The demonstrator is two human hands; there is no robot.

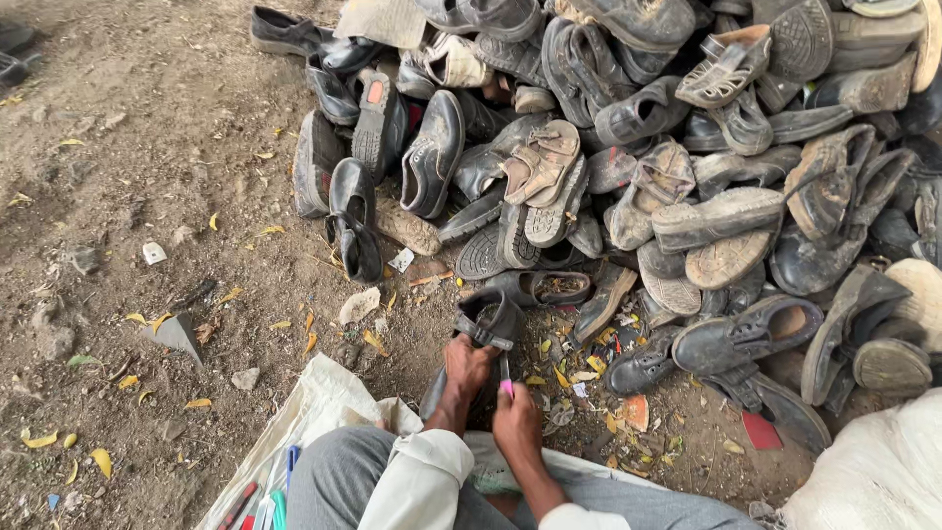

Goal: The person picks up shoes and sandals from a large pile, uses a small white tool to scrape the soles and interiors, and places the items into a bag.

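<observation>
**A:** How many hands are in view, and what do they hold?

**B:** Two, both the person's own. The left hand (465,365) is closed around a dark shoe (479,334) standing tilted on the ground just in front of the knees. The right hand (517,422) is closed on a small tool with a pink handle (506,387), held against the shoe's side. The tool's working end is too small to make out.

**A:** How many shoes are there in all?

**B:** One in hand, and one big pile of shoes (687,147) beyond it, filling the upper right. They overlap too much for an exact count; several dozen, mostly black or grey leather, with a few tan sandals (540,162) among them. Many lie sole up. The pile is cut off at the top and right edges.

**A:** What else is there?

**B:** Bare dirt ground (128,177) on the left, scattered with yellow leaf scraps and stones. A white sack (324,397) lies under the person's grey-trousered legs; a few coloured tool handles (270,501) poke out at its lower left, partly cut off. One more white sack (873,476) sits at the bottom right corner, only partly seen.
</observation>
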